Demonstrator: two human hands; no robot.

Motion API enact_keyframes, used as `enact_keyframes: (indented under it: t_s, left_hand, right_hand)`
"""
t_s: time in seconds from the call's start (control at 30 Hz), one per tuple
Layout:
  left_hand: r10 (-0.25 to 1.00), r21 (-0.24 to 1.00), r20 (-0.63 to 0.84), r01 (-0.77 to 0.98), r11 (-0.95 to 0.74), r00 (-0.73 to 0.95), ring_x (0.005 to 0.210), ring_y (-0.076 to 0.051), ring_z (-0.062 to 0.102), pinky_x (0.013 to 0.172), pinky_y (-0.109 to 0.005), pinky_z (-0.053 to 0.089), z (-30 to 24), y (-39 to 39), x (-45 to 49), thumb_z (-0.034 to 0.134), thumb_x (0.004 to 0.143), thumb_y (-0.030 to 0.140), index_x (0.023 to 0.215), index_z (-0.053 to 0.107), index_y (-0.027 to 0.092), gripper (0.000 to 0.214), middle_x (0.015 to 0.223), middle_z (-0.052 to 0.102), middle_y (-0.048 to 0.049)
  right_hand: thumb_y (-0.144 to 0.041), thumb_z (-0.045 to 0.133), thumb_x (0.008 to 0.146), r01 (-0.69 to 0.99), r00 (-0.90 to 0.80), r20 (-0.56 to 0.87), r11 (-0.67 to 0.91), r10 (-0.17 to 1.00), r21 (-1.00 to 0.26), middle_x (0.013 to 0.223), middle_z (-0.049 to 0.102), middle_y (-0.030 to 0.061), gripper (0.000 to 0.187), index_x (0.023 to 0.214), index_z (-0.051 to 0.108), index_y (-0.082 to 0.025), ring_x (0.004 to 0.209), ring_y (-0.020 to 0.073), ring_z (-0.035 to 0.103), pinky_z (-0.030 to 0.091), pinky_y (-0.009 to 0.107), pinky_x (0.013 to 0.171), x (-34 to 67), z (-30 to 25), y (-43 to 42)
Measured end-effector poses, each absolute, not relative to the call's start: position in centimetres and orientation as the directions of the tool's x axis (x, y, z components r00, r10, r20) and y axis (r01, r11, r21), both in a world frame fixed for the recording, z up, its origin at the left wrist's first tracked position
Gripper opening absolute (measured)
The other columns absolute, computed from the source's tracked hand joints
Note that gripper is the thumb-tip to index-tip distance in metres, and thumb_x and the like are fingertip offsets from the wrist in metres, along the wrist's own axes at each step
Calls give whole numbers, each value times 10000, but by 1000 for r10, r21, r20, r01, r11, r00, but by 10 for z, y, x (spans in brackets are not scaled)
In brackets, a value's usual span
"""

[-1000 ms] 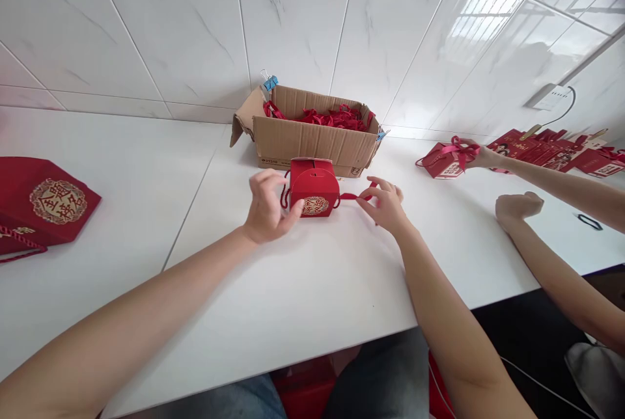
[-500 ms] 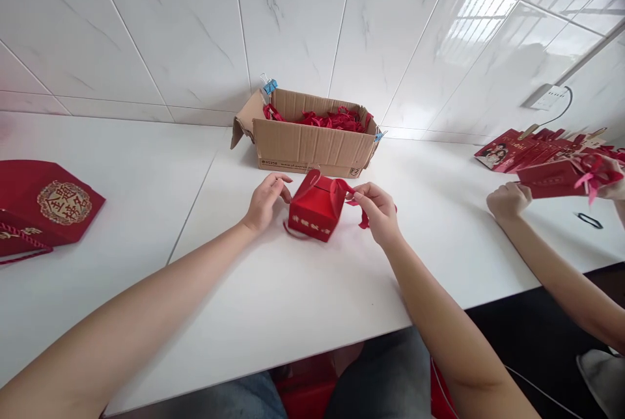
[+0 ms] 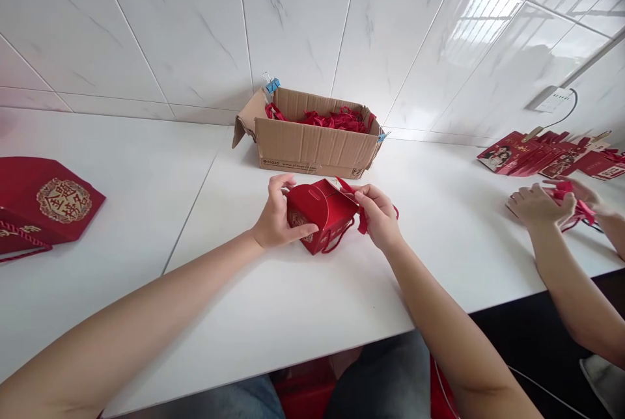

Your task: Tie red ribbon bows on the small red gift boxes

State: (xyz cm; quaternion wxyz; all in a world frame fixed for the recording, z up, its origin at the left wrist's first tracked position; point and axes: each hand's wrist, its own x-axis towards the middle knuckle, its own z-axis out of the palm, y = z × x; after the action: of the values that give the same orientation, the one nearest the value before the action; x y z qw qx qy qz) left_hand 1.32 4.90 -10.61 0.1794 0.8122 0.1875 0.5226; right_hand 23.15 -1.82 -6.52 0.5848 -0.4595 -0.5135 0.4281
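Red box sits between our hands. Our left fingers hold it; our right fingers pinch red ribbon.

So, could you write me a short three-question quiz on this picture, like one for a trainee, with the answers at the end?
1. True or false: the wearer's left hand touches the small red gift box.

2. What do the fingers of the wearer's right hand hold?
A) a blue binder clip
B) a red ribbon
C) a white power strip

3. Which stands nearer the tiled wall: the open cardboard box or the small red gift box?

Key: 1. True. 2. B. 3. The open cardboard box.
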Motion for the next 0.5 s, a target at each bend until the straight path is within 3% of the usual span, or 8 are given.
enact_keyframes:
  t_s: [0.07,0.13,0.2,0.3,0.37,0.5]
  left_hand:
    - [466,423,792,196,-885,394,1156,-285,398,979,-493,407,-102,45,13,594,801,540,1375,266,268,715,1213,351,-117]
    - [509,441,727,255,-860,460,1238,-314,346,1048,-523,348,-98,41,12,474,879,523,1354,363,247,561,1272,328,-136]
    - [547,512,644,230,-828,535,1315,-348,274,1089,-543,313,-96,39,11,430,879,595,1398,364,255,625,1358,256,-144]
    - [513,569,615,113,-814,598,1384,-406,143,1118,-582,278,-98,41,11,589,716,718,1507,161,306,989,1424,140,-141]
    - [507,562,629,106,-820,589,1389,-422,114,1124,-614,243,-102,44,13,714,642,653,1518,76,337,1128,1427,125,-136]
    - [569,697,591,-8,-717,571,1328,-355,292,1068,-601,332,-107,50,13,674,778,419,1499,12,366,980,1416,234,-132]
  right_hand:
    - [-443,604,832,-33,122,203,209,971,-977,1012,711,33,228,763,563,-230,914,179,647,526,314,766,233,-65,-18]
    - [-428,606,839,-61,124,200,209,972,-976,1037,713,34,215,768,567,-229,980,185,648,528,324,811,233,-64,-18]
    - [-411,612,844,-101,121,196,208,973,-973,1040,712,33,205,768,574,-224,1023,185,646,531,325,832,232,-63,-18]
    - [-393,624,844,-129,141,193,211,971,-969,1008,708,24,188,784,583,-219,990,171,661,539,307,804,230,-60,-19]
    - [-389,637,833,-105,182,208,229,961,-968,949,706,17,182,801,586,-217,895,153,674,539,293,762,229,-58,-20]
    - [-349,665,797,-2,276,249,259,928,-966,730,643,-18,161,803,607,-199,641,98,611,505,259,645,233,-54,-20]
